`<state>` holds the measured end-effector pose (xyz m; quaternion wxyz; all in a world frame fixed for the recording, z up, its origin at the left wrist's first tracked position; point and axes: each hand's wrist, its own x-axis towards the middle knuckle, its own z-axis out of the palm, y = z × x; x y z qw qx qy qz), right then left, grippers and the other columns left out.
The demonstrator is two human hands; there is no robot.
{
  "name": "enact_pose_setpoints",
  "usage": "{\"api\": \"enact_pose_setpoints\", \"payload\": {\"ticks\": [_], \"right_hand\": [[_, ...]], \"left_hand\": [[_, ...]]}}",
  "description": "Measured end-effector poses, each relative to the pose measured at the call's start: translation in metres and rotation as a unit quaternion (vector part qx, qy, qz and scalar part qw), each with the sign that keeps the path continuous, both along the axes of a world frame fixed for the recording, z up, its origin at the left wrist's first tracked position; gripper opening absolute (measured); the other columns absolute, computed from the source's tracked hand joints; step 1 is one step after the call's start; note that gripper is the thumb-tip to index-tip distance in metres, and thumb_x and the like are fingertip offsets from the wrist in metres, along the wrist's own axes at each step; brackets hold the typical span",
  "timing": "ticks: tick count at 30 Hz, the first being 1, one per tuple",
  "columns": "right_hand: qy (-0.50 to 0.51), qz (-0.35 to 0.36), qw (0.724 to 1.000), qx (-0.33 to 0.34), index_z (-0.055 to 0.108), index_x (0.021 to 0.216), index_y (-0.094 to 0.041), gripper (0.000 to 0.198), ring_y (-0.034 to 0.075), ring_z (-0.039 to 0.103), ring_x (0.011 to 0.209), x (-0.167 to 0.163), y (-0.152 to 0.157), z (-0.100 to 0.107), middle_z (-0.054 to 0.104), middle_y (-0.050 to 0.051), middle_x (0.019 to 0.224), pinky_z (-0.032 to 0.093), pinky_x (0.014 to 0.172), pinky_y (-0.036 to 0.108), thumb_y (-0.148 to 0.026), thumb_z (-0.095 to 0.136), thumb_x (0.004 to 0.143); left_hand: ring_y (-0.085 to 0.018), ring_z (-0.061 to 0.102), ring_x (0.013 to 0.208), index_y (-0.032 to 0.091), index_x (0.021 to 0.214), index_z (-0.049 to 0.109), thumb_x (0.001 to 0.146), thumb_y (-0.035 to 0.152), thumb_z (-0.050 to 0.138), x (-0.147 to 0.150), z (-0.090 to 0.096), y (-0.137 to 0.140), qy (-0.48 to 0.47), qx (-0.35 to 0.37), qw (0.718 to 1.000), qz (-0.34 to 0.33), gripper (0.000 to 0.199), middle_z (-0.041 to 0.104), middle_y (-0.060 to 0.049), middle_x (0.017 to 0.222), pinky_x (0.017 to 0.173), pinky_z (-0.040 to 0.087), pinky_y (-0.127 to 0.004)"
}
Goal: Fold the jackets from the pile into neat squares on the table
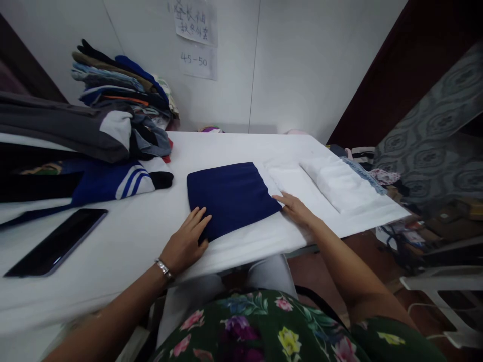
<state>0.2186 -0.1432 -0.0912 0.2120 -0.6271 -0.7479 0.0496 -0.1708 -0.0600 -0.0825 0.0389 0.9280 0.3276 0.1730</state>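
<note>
Cloth [232,196]: navy, folded flat on the white table [132,239], between both hands.
Left hand [186,241]: fingers slightly spread, resting on its near left corner.
Right hand [298,210]: at its right corner, forefinger out; cannot tell whether it grips.
Upper sign [196,22]: handwritten, "长袖", "秋冬外套".
Lower sign [198,61]: "45-50".

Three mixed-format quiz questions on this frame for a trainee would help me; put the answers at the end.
1. True or false: the left hand touches the folded navy-blue cloth.
2. In the picture, where does the flat, dark rectangular phone lie?
A) On top of the navy cloth
B) To the left of the navy cloth
C) To the right of the navy cloth
3. Fill in: the silver-coloured bracelet is worn on the ____ side.

Key: 1. True. 2. B. 3. Left.
</note>
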Motion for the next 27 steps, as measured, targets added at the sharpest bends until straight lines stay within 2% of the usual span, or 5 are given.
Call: {"api": "enact_pose_setpoints", "payload": {"ticks": [6,10,17,22,27], "right_hand": [[-0.009,-0.044,0.999,0.014,0.055,0.131,-0.028,0.064,0.024,0.049,0.125,0.000,0.000,-0.007,0.054,0.004,0.135,0.040,0.104,0.042,0.000,0.042,0.075],[0.000,-0.043,0.999,0.016,0.055,0.131,-0.029,0.067,0.023,0.049,0.126,0.000,-0.001,-0.010,0.054,0.002,0.135,0.039,0.106,0.042,0.000,0.042,0.072],[0.024,-0.047,0.999,0.012,0.049,0.136,-0.026,0.061,0.029,0.024,0.141,-0.012,-0.007,-0.006,0.019,0.005,0.156,0.031,0.111,0.048,-0.023,0.062,0.076],[0.006,-0.060,0.997,0.040,0.053,0.133,-0.025,0.052,0.026,0.041,0.133,-0.010,-0.002,-0.011,0.038,0.008,0.148,0.039,0.106,0.045,-0.019,0.055,0.081],[0.030,-0.029,0.997,0.067,0.062,0.124,-0.028,0.064,0.023,0.049,0.127,0.002,0.002,-0.021,0.054,0.003,0.136,0.040,0.106,0.044,-0.002,0.046,0.068]], "left_hand": [[-0.027,0.023,0.142,0.004,0.134,0.045,0.070,0.005,0.042,0.003,0.001,-0.006,0.048,-0.002,0.999,0.011,0.064,0.035,-0.017,0.149,0.113,0.033,-0.043],[-0.025,0.024,0.141,0.008,0.134,0.046,0.069,0.004,0.041,0.002,0.000,-0.008,0.042,-0.018,0.999,0.029,0.065,0.036,-0.014,0.150,0.112,0.035,-0.041],[-0.027,0.025,0.141,0.014,0.133,0.048,0.081,0.027,0.050,0.002,0.007,-0.012,0.022,0.010,0.998,0.059,0.053,0.035,-0.012,0.150,0.106,0.043,-0.042],[-0.028,0.020,0.143,0.012,0.139,0.041,0.075,0.015,0.053,0.009,0.005,-0.009,0.056,0.003,0.995,0.079,0.065,0.029,-0.015,0.152,0.109,0.039,-0.042],[-0.025,0.018,0.143,0.014,0.141,0.037,0.067,0.002,0.047,0.004,0.002,-0.008,0.091,-0.024,0.993,0.067,0.076,0.026,-0.013,0.154,0.110,0.037,-0.040]]}}
